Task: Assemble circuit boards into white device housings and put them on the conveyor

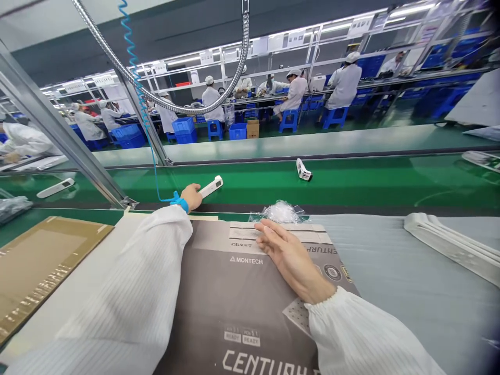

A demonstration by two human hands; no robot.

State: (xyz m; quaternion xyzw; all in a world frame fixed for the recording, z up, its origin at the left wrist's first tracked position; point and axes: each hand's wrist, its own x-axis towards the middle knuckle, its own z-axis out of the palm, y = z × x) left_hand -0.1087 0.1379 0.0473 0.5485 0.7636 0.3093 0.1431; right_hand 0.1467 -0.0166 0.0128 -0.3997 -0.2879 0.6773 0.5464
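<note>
Over the green conveyor belt (pixel 253 190), my left hand (pixel 191 197) reaches forward with its fingers closed round the near end of a slim white handheld device (pixel 211 187). That device has a small dark display near its far end. A blue wrist strap (pixel 177 201) circles my left wrist. My right hand (pixel 291 258) is open, its fingers stretched out together above a flat grey printed cardboard sheet (pixel 219 291) marked MONTECH. Whether the palm touches the cardboard I cannot tell. Just beyond those fingertips lies a clump of clear plastic film (pixel 283 212).
Farther along the belt are a white angled part (pixel 303 170) and another white device (pixel 55 188). Long white parts (pixel 453 245) lie stacked at right. A brown cardboard sheet (pixel 50 265) is at left. A metal post (pixel 62 120) and a coiled blue cord (pixel 135 67) stand near my left arm.
</note>
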